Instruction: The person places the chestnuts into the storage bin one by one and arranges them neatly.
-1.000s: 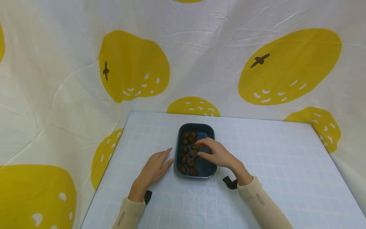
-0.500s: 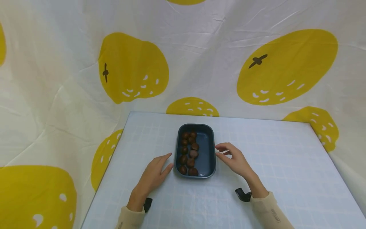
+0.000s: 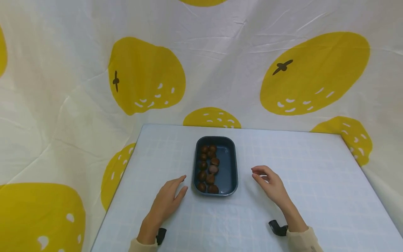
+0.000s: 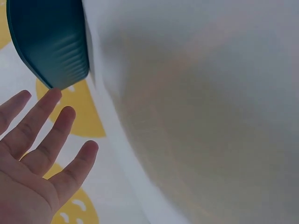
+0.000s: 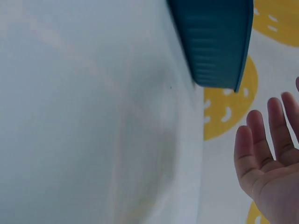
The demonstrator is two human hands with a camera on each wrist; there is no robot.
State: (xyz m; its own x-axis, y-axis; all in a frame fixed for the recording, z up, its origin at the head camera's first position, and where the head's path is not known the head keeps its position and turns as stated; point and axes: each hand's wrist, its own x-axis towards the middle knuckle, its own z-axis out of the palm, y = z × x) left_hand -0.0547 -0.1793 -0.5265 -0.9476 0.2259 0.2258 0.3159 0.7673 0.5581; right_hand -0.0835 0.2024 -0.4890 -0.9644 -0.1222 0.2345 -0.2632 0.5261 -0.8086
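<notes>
A dark blue rectangular tray [image 3: 226,168] stands on the table, its long side pointing away from me. Two uneven rows of brown chestnuts [image 3: 210,179] fill its left half, and one chestnut [image 3: 213,169] looks paler than the others. My left hand [image 3: 167,199] is left of the tray, apart from it, with relaxed, spread fingers. To the tray's right, my right hand [image 3: 272,185] hovers over the table, fingers loosely bent and holding nothing. Both wrist views show the tray's ribbed outer wall [image 4: 56,42] beyond the fingers; the chestnuts are hidden there.
A pale checked cloth [image 3: 308,175] covers the table. Behind and beside it hangs a white curtain [image 3: 220,70] printed with large yellow fruits. Black wrist-camera mounts [image 3: 277,228] stick out at both wrists.
My right hand has left the tray, moving right and back toward me. My left hand has drawn slightly back. The tray and chestnuts look unmoved.
</notes>
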